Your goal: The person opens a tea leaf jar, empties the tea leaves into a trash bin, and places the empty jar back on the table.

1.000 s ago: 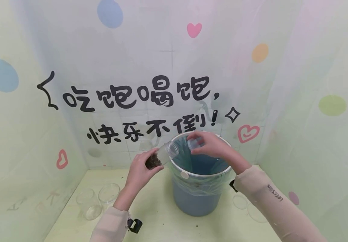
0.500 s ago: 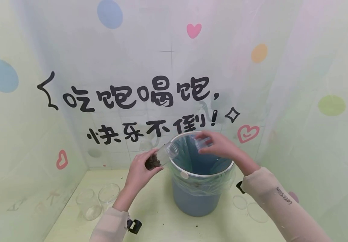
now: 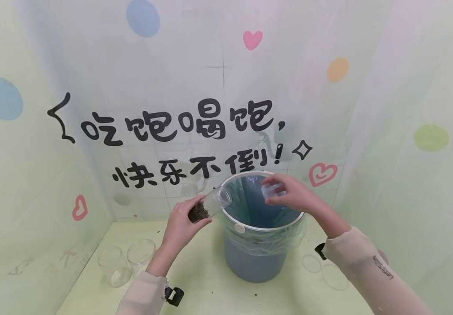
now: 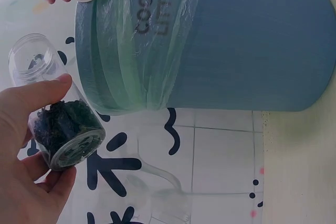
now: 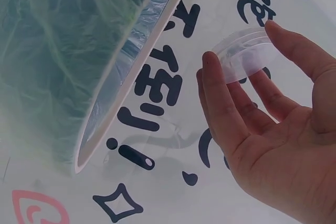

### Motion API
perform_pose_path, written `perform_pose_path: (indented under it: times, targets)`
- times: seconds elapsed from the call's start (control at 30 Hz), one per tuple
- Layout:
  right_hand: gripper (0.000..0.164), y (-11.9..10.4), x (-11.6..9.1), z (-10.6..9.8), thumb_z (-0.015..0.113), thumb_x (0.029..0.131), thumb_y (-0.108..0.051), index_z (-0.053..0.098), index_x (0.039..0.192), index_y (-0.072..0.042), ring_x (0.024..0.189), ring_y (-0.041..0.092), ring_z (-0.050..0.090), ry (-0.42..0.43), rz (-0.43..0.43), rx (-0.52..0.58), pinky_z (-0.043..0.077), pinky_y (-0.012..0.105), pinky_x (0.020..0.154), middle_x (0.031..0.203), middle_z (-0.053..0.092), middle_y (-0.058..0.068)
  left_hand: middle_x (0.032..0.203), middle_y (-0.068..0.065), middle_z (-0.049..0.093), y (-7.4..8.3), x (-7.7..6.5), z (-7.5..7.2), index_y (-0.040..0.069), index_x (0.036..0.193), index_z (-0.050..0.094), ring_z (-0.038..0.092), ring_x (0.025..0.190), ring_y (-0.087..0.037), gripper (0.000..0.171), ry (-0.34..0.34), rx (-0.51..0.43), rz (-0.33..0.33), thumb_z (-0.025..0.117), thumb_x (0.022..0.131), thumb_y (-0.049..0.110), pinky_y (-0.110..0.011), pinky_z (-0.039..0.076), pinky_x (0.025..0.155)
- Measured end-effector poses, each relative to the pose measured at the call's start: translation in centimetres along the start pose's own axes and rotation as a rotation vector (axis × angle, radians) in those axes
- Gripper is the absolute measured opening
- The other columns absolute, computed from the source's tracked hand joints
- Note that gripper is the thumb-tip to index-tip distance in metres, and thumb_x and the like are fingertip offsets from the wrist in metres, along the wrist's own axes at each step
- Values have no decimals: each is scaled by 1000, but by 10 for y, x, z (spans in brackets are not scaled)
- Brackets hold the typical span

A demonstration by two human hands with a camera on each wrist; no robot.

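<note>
My left hand [image 3: 183,223] grips a clear jar [image 3: 216,200] around its lower half. Dark, crumbly dried material [image 4: 68,121] lies in the bottom of this jar. It is tilted, with its uncovered mouth at the left rim of a blue bin [image 3: 254,262]. Over the bin's right side, my right hand [image 3: 295,194] pinches a clear round lid [image 5: 244,59] between thumb and fingers, apart from the jar. A pale green bag [image 3: 263,240] lines the bin and folds over its white rim.
Two clear jars, one lying on its side [image 3: 117,275] and another behind it [image 3: 141,253], are on the table's left. Two clear rings or lids, a smaller one [image 3: 312,263] and a larger one [image 3: 334,277], lie right of the bin. Dark specks dot the pale table [image 3: 210,302].
My right hand has drawn rightward with the lid, away from the jar's mouth. The left hand and its jar have stayed nearly still, and the dark material remains in the jar.
</note>
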State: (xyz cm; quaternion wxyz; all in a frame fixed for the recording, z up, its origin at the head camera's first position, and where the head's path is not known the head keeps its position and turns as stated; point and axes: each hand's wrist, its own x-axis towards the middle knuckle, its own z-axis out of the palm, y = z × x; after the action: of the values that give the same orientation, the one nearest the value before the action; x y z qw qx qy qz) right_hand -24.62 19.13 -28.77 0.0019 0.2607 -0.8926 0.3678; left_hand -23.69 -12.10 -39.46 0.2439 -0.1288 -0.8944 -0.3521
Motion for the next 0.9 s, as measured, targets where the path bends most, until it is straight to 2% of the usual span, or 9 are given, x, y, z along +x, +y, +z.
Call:
perform_pose_path:
  times: [0.17, 0.5, 0.73, 0.9]
  targets:
    - [47, 4, -8, -4, 72, 88, -11, 58, 131, -2, 118, 41, 62, 18, 32, 1, 57, 49, 94, 134, 61, 21, 123, -8, 71, -2, -1, 0, 15, 133, 63, 59, 115, -35, 67, 5, -2, 3, 89, 72, 23, -52, 51, 95]
    - [49, 23, -25, -20, 72, 89, -12, 56, 133, 3, 117, 46, 61, 86, 52, 5, 58, 51, 93, 131, 59, 26, 124, -7, 70, -4, -2, 0, 16, 134, 63, 59, 117, -35, 66, -9, 0, -17, 89, 73, 24, -53, 51, 96]
    - [52, 36, -37, -35, 71, 91, -13, 51, 135, 7, 118, 50, 59, 120, 88, 11, 60, 48, 88, 131, 58, 30, 126, -7, 69, -4, -2, -2, 17, 135, 62, 58, 118, -35, 66, -20, -4, -36, 88, 74, 24, -53, 51, 97]
    - [52, 51, -47, -37, 70, 91, -11, 50, 135, 9, 116, 51, 60, 154, 111, 21, 62, 44, 84, 131, 56, 32, 126, -7, 69, -4, -1, -2, 17, 135, 62, 57, 119, -35, 66, -24, -5, -40, 88, 75, 24, -53, 51, 97]
